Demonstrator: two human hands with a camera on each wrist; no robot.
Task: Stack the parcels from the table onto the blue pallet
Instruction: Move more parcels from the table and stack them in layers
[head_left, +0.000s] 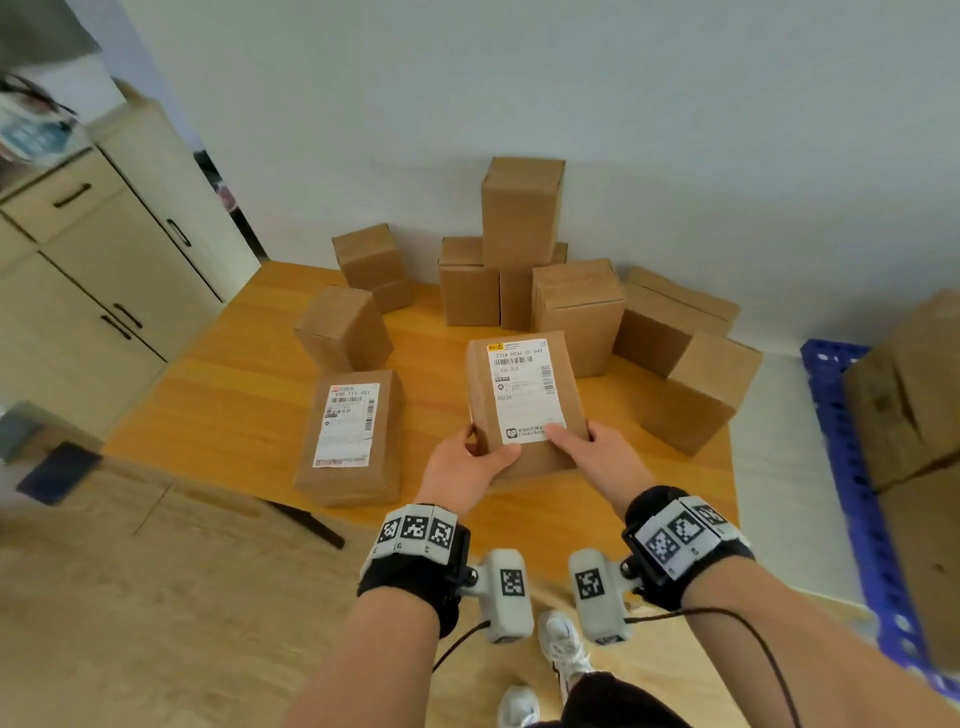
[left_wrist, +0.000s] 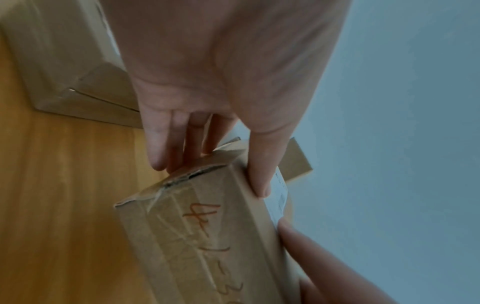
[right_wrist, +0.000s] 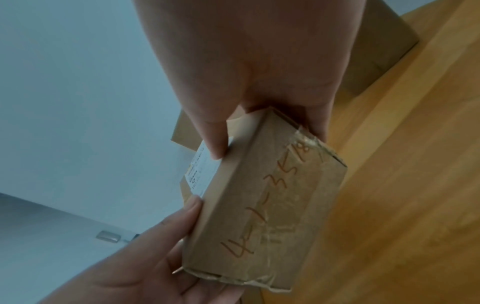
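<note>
left hand and right hand each clasp the near end of the labelled parcel, thumbs on top | parcel apparently tipped off the wooden table | blue pallet to the right | risk: end-only hold lets it slip.

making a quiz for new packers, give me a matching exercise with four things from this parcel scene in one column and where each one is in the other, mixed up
Things
1. held parcel
2. second labelled parcel
3. tallest box
4. blue pallet

Places
A. on the floor to the right of the table
B. lying flat on the table, left of the hands
C. on top of other boxes at the back by the wall
D. gripped by the left hand and the right hand

Pairs: 1-D, 2-B, 3-C, 4-A
</note>
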